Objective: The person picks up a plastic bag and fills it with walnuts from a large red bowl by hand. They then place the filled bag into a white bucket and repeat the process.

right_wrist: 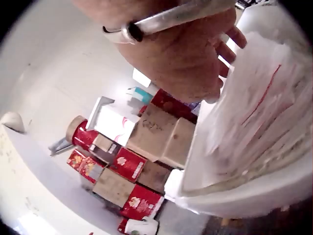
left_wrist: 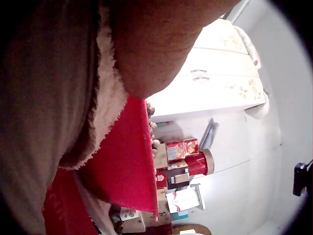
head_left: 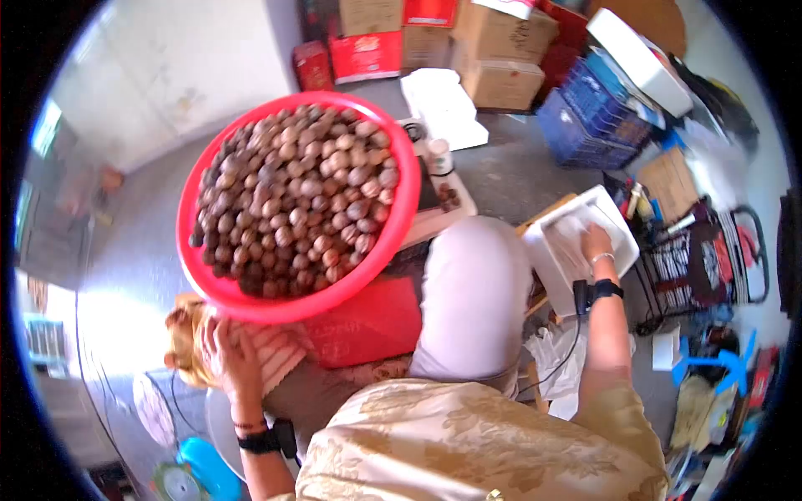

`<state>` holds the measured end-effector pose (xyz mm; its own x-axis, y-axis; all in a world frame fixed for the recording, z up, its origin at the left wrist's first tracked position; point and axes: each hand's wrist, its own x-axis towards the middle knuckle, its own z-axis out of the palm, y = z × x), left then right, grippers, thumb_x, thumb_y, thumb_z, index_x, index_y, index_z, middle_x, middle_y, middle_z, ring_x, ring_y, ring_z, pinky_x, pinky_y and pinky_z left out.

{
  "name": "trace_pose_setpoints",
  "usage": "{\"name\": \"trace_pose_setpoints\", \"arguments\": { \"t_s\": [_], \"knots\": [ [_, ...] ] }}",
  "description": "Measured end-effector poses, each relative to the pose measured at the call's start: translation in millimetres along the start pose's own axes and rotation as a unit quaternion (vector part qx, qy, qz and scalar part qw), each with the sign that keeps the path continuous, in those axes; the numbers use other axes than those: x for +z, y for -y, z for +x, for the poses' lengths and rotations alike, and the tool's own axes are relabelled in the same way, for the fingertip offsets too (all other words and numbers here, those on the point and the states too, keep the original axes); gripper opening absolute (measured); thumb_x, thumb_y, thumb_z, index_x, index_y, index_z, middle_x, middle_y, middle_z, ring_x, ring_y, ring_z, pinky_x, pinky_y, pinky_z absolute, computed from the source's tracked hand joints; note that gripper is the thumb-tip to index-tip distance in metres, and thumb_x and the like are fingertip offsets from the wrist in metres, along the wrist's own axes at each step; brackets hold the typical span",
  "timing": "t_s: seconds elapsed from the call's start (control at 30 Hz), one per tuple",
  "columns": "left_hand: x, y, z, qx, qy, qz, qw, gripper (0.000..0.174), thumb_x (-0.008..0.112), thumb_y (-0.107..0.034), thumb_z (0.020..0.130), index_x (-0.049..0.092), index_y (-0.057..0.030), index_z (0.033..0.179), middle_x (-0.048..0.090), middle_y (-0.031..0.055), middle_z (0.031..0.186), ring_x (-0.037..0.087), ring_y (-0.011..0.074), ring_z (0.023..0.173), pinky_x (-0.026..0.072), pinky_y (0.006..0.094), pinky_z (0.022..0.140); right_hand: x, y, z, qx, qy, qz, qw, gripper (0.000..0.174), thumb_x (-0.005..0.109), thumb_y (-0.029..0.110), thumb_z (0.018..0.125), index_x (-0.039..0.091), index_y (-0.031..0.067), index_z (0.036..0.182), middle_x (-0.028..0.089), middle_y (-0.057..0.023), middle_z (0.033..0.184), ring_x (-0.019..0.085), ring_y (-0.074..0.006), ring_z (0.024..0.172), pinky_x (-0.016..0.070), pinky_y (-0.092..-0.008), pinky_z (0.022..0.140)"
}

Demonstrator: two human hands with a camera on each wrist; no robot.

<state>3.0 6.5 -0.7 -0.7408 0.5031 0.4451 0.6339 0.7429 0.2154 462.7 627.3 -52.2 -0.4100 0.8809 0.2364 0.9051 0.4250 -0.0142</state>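
A red basin (head_left: 409, 194) heaped with walnuts (head_left: 288, 188) stands in front of the seated person in the head view. Just below its near-left rim, the left hand (head_left: 231, 361) rests on a striped cloth (head_left: 276, 355) beside a yellow-brown plush-looking thing (head_left: 185, 338). In the left wrist view the hand's fingers are hidden. Over on the right side, the right hand (head_left: 596, 242) reaches into a white box (head_left: 622, 219) lined with thin clear plastic bags (right_wrist: 259, 103). Its fingers (right_wrist: 236, 37) are loosely spread over the bags in the right wrist view.
A red box (head_left: 372, 321) lies under the basin's near side. Behind the basin are a scale-like tray (head_left: 451, 196) with a white bottle (head_left: 439, 157) and stacked cartons (head_left: 501, 83). Blue crates (head_left: 589, 117) and a black wire cart (head_left: 702, 259) stand right of the white box.
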Motion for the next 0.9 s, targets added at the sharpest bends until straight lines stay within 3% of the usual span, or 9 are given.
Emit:
{"name": "trace_pose_setpoints", "arguments": {
  "t_s": [0.03, 0.07, 0.27, 0.37, 0.53, 0.67, 0.9],
  "knots": [
    [-4.6, -4.9, -0.1, -0.019, 0.000, -0.013, 1.000, 0.042, 0.065, -0.017, 0.089, 0.058, -0.0048, 0.128, 0.053, 0.0213, 0.137, 0.044, 0.0414, 0.132, 0.0339, 0.0515, 0.112, 29.3, -34.1, 10.0, 0.004, 0.075, -0.029, 0.997, 0.035, 0.054, 0.030, 0.094, 0.073, 0.0006, 0.093, 0.070, -0.0255, 0.101, 0.064, -0.0440, 0.100, 0.0493, -0.0514, 0.090],
    [-4.3, -3.7, -1.2, -0.019, -0.005, -0.005, 1.000, 0.041, 0.065, -0.018, 0.089, 0.058, -0.0048, 0.127, 0.053, 0.0209, 0.138, 0.044, 0.0413, 0.132, 0.0337, 0.0517, 0.112, 18.1, -29.3, 9.5, -0.020, 0.150, -0.069, 0.986, 0.038, 0.055, 0.033, 0.093, 0.074, 0.0002, 0.090, 0.070, -0.0251, 0.099, 0.064, -0.0442, 0.098, 0.0497, -0.0507, 0.089],
    [-7.1, -2.9, 0.4, -0.029, -0.008, -0.006, 1.000, 0.038, 0.066, -0.018, 0.089, 0.060, -0.0045, 0.124, 0.053, 0.0201, 0.138, 0.045, 0.0410, 0.132, 0.0343, 0.0513, 0.111, 22.6, -38.0, -3.2, -0.016, 0.121, 0.040, 0.992, 0.035, 0.061, 0.034, 0.090, 0.074, 0.0013, 0.094, 0.071, -0.0240, 0.096, 0.066, -0.0427, 0.092, 0.0506, -0.0491, 0.084],
    [-7.4, -4.1, -1.2, -0.034, 0.000, -0.022, 0.999, 0.037, 0.066, -0.018, 0.089, 0.061, -0.0039, 0.123, 0.053, 0.0206, 0.138, 0.046, 0.0410, 0.131, 0.0351, 0.0509, 0.110, 13.0, -41.2, -10.5, -0.003, 0.126, 0.111, 0.986, 0.036, 0.059, 0.036, 0.093, 0.074, 0.0031, 0.094, 0.070, -0.0231, 0.100, 0.066, -0.0426, 0.097, 0.0513, -0.0481, 0.087],
    [-8.8, -2.4, 1.5, -0.023, -0.006, -0.017, 1.000, 0.037, 0.065, -0.017, 0.089, 0.061, -0.0037, 0.123, 0.054, 0.0206, 0.138, 0.046, 0.0406, 0.131, 0.0355, 0.0504, 0.110, 23.0, -66.6, -2.3, -0.023, 0.121, 0.082, 0.989, 0.030, 0.059, 0.032, 0.091, 0.074, 0.0048, 0.092, 0.071, -0.0219, 0.094, 0.067, -0.0402, 0.091, 0.0526, -0.0466, 0.081],
    [-4.8, 0.8, 0.3, -0.028, -0.007, -0.022, 0.999, 0.037, 0.065, -0.017, 0.089, 0.061, -0.0045, 0.123, 0.054, 0.0196, 0.138, 0.047, 0.0398, 0.131, 0.0360, 0.0501, 0.110, 12.2, -57.0, -3.6, -0.037, 0.155, 0.171, 0.972, 0.029, 0.062, 0.031, 0.087, 0.072, 0.0043, 0.089, 0.070, -0.0194, 0.086, 0.068, -0.0380, 0.081, 0.0532, -0.0443, 0.075],
    [-2.3, 1.2, 0.4, -0.029, -0.011, -0.020, 0.999, 0.034, 0.065, -0.018, 0.091, 0.062, -0.0053, 0.122, 0.055, 0.0189, 0.138, 0.047, 0.0396, 0.131, 0.0369, 0.0497, 0.110, 0.7, -45.1, -11.8, -0.039, 0.158, 0.134, 0.977, 0.026, 0.063, 0.028, 0.087, 0.071, 0.0036, 0.088, 0.070, -0.0183, 0.083, 0.068, -0.0351, 0.078, 0.0528, -0.0428, 0.073]
  ]
}}
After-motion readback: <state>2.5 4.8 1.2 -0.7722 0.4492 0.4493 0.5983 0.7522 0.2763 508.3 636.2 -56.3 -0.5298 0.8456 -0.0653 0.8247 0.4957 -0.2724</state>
